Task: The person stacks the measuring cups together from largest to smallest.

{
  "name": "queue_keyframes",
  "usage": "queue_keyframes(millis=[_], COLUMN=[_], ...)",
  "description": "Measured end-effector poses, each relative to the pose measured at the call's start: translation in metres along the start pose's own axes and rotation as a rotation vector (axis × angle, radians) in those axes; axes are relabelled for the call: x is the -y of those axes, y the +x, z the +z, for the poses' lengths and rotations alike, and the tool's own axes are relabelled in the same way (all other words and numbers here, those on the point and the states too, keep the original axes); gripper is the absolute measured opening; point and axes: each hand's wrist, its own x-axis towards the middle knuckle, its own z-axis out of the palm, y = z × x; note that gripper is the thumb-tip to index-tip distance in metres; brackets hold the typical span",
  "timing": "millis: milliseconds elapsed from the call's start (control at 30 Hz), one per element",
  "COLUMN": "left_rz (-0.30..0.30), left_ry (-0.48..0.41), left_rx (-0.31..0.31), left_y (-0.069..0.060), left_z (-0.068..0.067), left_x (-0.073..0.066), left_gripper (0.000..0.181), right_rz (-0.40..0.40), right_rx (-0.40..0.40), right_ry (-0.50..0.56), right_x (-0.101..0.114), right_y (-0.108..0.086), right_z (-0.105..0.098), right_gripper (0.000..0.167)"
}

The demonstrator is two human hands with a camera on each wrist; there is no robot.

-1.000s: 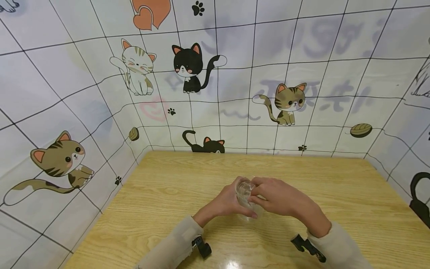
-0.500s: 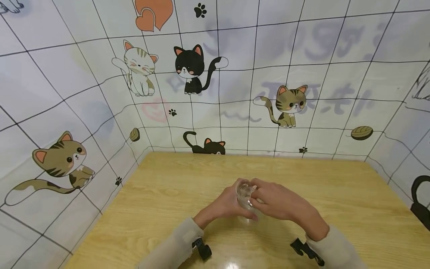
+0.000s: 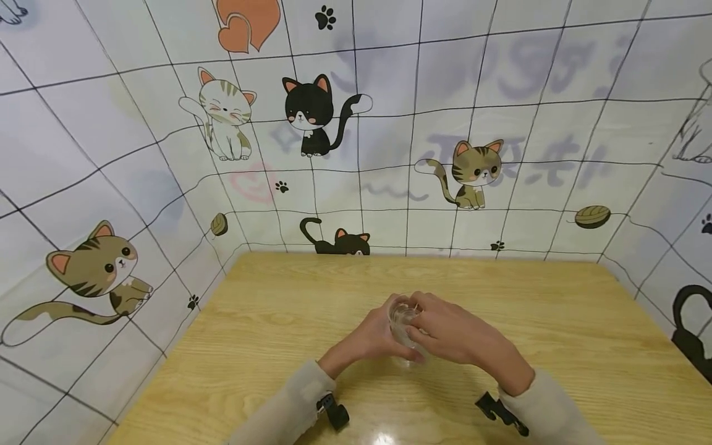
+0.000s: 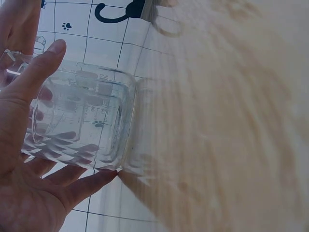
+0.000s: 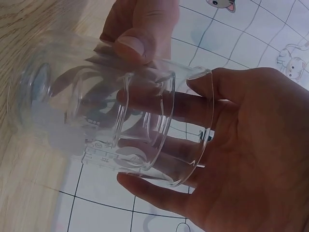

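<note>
A clear glass cup (image 3: 397, 316) is in both hands over the middle of the table. My left hand (image 3: 371, 334) grips its side, thumb across the near face; in the left wrist view its fingers (image 4: 79, 188) curl under the cup (image 4: 104, 113). At the mouth, my right hand (image 3: 456, 327) grips the rim from the right. The right wrist view shows this right hand's (image 5: 256, 150) thumb at the rim and its fingers along the glass (image 5: 145, 111). A second, smaller rim shows inside, like a nested cup. Glare and see-through walls hide which fingers lie inside.
The wood-grain table (image 3: 289, 278) runs back to a white grid backdrop (image 3: 389, 142) with printed cats. Black strap buckles hang from both sleeves, one at the left cuff (image 3: 334, 411) and one at the right cuff (image 3: 500, 413).
Both hands keep their hold on the cup at nearly the same spot. The right hand has shifted slightly left over the mouth, and the head view has swung a little.
</note>
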Motion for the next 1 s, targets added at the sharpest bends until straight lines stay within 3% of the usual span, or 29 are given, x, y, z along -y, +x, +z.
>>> queue_keyframes(millis=[267, 500, 1000], left_rz=[0.015, 0.035, 0.023], left_ry=[-0.012, -0.013, -0.011], left_rx=[0.013, 0.009, 0.011], left_y=[-0.001, 0.0015, 0.0041], left_z=[-0.0002, 0.0002, -0.0002], left_x=[-0.0006, 0.0004, -0.0009], left_gripper=[0.103, 0.105, 0.108], right_rz=[-0.024, -0.028, -0.032], right_rx=[-0.001, 0.027, 0.015], right_ry=[-0.021, -0.022, 0.002], right_x=[-0.0011, -0.003, -0.0075], right_y=[-0.0006, 0.0002, -0.0005], right_z=[0.003, 0.0018, 0.0034], right_gripper=[0.035, 0.051, 0.049])
